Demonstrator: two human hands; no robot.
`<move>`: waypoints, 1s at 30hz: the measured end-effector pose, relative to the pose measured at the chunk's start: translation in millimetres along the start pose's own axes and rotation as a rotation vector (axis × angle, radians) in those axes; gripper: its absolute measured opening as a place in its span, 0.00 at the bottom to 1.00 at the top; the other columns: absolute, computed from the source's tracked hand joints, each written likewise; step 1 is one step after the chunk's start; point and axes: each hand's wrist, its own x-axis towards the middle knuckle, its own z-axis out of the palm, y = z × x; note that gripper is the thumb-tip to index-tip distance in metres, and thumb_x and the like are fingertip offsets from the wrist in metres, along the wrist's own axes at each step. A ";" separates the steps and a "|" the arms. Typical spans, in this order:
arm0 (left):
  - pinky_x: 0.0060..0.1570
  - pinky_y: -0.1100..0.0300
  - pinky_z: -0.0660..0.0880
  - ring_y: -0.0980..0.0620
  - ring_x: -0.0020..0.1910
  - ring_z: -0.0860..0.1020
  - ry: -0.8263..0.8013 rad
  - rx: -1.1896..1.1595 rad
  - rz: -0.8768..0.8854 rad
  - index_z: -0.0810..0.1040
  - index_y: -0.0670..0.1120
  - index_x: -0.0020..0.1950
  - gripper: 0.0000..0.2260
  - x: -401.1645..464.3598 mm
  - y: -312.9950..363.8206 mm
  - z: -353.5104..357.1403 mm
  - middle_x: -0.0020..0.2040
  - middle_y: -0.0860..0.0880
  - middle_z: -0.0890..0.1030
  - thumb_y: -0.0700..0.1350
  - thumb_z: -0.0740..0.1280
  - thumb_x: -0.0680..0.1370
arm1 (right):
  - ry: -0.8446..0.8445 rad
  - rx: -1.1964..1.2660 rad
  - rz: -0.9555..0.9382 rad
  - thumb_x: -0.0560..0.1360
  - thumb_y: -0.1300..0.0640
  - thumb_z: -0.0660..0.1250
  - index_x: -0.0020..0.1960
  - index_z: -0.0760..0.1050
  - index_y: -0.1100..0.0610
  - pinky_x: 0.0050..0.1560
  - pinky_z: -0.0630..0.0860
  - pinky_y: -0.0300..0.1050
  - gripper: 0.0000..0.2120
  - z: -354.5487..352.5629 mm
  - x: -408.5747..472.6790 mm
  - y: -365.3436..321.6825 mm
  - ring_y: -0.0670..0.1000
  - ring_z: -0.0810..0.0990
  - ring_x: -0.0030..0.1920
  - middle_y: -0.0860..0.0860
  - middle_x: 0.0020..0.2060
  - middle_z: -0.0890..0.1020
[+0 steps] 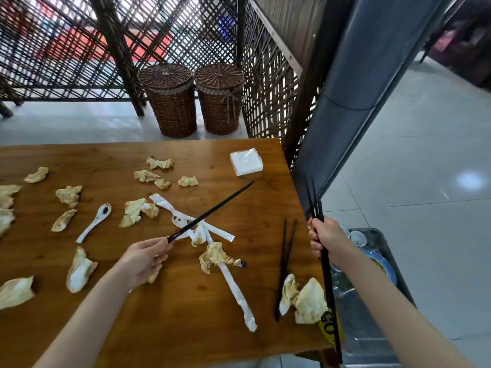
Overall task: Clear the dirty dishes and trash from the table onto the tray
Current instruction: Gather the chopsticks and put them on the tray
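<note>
A person's left hand (pixel 143 257) pinches a single black chopstick (pixel 212 211) by its end, fingers closed on it, above the wooden counter (pixel 186 309). The right hand (pixel 325 239) grips a bundle of black chopsticks (pixel 325 264) beside the counter's edge, over the metal tray (pixel 372 328) holding dishes. Crumpled napkins (pixel 309 301), paper sleeves (pixel 239 296), a white spoon (pixel 94 221) and another chopstick pair (pixel 285 257) lie on the counter.

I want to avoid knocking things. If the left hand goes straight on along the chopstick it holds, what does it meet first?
Probably the white paper wrappers, just ahead of the left hand under its chopstick. Beyond them the line runs toward the napkin stack. The hand's height above the table is unclear.
</note>
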 end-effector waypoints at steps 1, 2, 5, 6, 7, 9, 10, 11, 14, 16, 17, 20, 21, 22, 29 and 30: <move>0.36 0.58 0.66 0.51 0.34 0.72 -0.010 0.002 -0.008 0.78 0.39 0.55 0.08 -1.4 -1.0 1.3 0.41 0.45 0.80 0.39 0.65 0.78 | 0.002 0.003 -0.004 0.81 0.60 0.51 0.45 0.67 0.58 0.23 0.60 0.38 0.09 -3.7 -0.4 0.3 0.48 0.61 0.21 0.51 0.27 0.65; 0.36 0.58 0.66 0.51 0.34 0.72 -0.017 0.009 -0.021 0.78 0.39 0.55 0.08 -3.1 -2.0 2.6 0.42 0.45 0.80 0.39 0.65 0.78 | 0.002 0.008 -0.008 0.81 0.60 0.51 0.45 0.67 0.58 0.23 0.60 0.38 0.09 -7.4 -0.4 0.5 0.48 0.61 0.21 0.52 0.27 0.65; 0.37 0.58 0.68 0.50 0.37 0.73 -0.020 0.044 -0.068 0.77 0.41 0.56 0.08 -6.1 -4.6 4.2 0.43 0.45 0.80 0.40 0.66 0.77 | -0.005 -0.005 -0.005 0.81 0.60 0.50 0.46 0.67 0.59 0.23 0.61 0.39 0.09 -17.9 0.3 1.8 0.48 0.61 0.22 0.52 0.27 0.65; 0.37 0.58 0.68 0.50 0.38 0.74 -0.023 0.061 -0.081 0.78 0.41 0.56 0.09 -6.4 -6.4 4.8 0.44 0.45 0.81 0.41 0.66 0.77 | -0.009 -0.014 -0.003 0.82 0.60 0.50 0.46 0.67 0.59 0.23 0.61 0.39 0.09 -21.7 1.3 2.8 0.49 0.62 0.22 0.52 0.27 0.65; 0.38 0.57 0.69 0.50 0.38 0.74 -0.023 0.076 -0.092 0.78 0.41 0.56 0.09 -6.8 -9.0 5.7 0.45 0.45 0.81 0.41 0.66 0.77 | -0.016 -0.022 -0.003 0.82 0.59 0.51 0.47 0.67 0.59 0.23 0.62 0.39 0.09 -25.4 2.8 3.3 0.48 0.62 0.22 0.52 0.27 0.65; 0.41 0.57 0.70 0.49 0.40 0.74 -0.007 0.095 -0.101 0.79 0.41 0.55 0.08 -7.2 -14.5 8.3 0.47 0.44 0.82 0.41 0.66 0.77 | -0.030 -0.042 0.001 0.82 0.59 0.51 0.47 0.67 0.59 0.22 0.62 0.39 0.09 -32.9 7.3 3.2 0.48 0.62 0.23 0.52 0.28 0.65; 0.41 0.57 0.70 0.49 0.40 0.75 -0.004 0.106 -0.100 0.79 0.41 0.55 0.09 -7.8 -17.2 10.0 0.47 0.44 0.82 0.41 0.66 0.77 | -0.032 -0.049 0.009 0.82 0.59 0.51 0.48 0.67 0.59 0.22 0.62 0.39 0.09 -36.3 9.7 3.3 0.48 0.62 0.23 0.52 0.28 0.65; 0.41 0.57 0.70 0.49 0.41 0.75 -0.007 0.122 -0.099 0.79 0.41 0.55 0.09 -9.0 -19.2 11.9 0.46 0.44 0.82 0.41 0.66 0.77 | -0.033 -0.052 0.018 0.82 0.59 0.51 0.48 0.68 0.59 0.22 0.62 0.39 0.09 -39.9 11.3 3.9 0.48 0.62 0.23 0.52 0.28 0.65; 0.40 0.57 0.70 0.48 0.40 0.75 -0.014 0.178 -0.096 0.79 0.40 0.54 0.08 -12.5 -17.6 18.8 0.45 0.43 0.82 0.41 0.66 0.77 | -0.052 -0.051 0.036 0.81 0.60 0.51 0.48 0.68 0.58 0.21 0.61 0.38 0.08 -53.1 17.2 6.0 0.47 0.61 0.22 0.51 0.27 0.65; 0.40 0.57 0.70 0.48 0.40 0.74 -0.031 0.250 -0.090 0.79 0.38 0.54 0.09 -15.9 -10.0 21.5 0.44 0.42 0.81 0.40 0.66 0.77 | -0.051 -0.061 0.038 0.80 0.61 0.50 0.47 0.68 0.58 0.20 0.60 0.38 0.08 -62.6 21.3 6.3 0.47 0.61 0.21 0.51 0.27 0.65; 0.39 0.57 0.69 0.48 0.39 0.73 -0.043 0.282 -0.089 0.79 0.37 0.54 0.09 -17.5 -4.7 22.2 0.43 0.42 0.81 0.40 0.66 0.77 | -0.055 -0.071 0.035 0.80 0.61 0.50 0.46 0.67 0.58 0.20 0.60 0.37 0.09 -67.0 23.6 6.1 0.47 0.61 0.20 0.51 0.27 0.64; 0.36 0.57 0.69 0.49 0.36 0.72 -0.066 0.358 -0.093 0.79 0.36 0.54 0.10 -20.4 14.6 21.9 0.37 0.45 0.81 0.40 0.65 0.78 | -0.073 -0.089 0.030 0.80 0.61 0.49 0.46 0.66 0.57 0.19 0.60 0.37 0.08 -77.2 29.7 6.5 0.47 0.60 0.19 0.51 0.26 0.63; 0.36 0.58 0.70 0.50 0.36 0.72 -0.077 0.391 -0.089 0.79 0.36 0.54 0.10 -21.1 21.1 21.9 0.36 0.45 0.80 0.41 0.65 0.77 | -0.079 -0.091 0.030 0.80 0.61 0.49 0.46 0.66 0.57 0.19 0.60 0.37 0.09 -79.4 31.2 7.0 0.47 0.60 0.19 0.51 0.26 0.63; 0.35 0.58 0.70 0.50 0.35 0.71 -0.094 0.425 -0.082 0.80 0.36 0.53 0.11 -21.9 27.5 22.4 0.36 0.45 0.80 0.42 0.67 0.76 | -0.084 -0.095 0.029 0.80 0.61 0.49 0.46 0.66 0.57 0.19 0.60 0.37 0.09 -81.0 32.5 7.5 0.47 0.60 0.19 0.51 0.26 0.63; 0.33 0.60 0.65 0.53 0.29 0.67 -0.133 0.616 -0.063 0.78 0.37 0.40 0.10 -15.9 56.2 45.3 0.31 0.47 0.72 0.44 0.69 0.75 | -0.122 -0.118 0.058 0.81 0.61 0.49 0.46 0.66 0.58 0.19 0.60 0.37 0.09 -82.3 39.7 12.1 0.47 0.61 0.19 0.51 0.26 0.64; 0.33 0.61 0.65 0.54 0.28 0.67 -0.118 0.635 -0.055 0.77 0.38 0.38 0.09 -13.5 58.3 50.7 0.29 0.48 0.72 0.42 0.68 0.76 | -0.121 -0.117 0.064 0.81 0.61 0.49 0.46 0.66 0.58 0.19 0.60 0.37 0.09 -81.8 41.1 12.2 0.47 0.61 0.19 0.51 0.26 0.64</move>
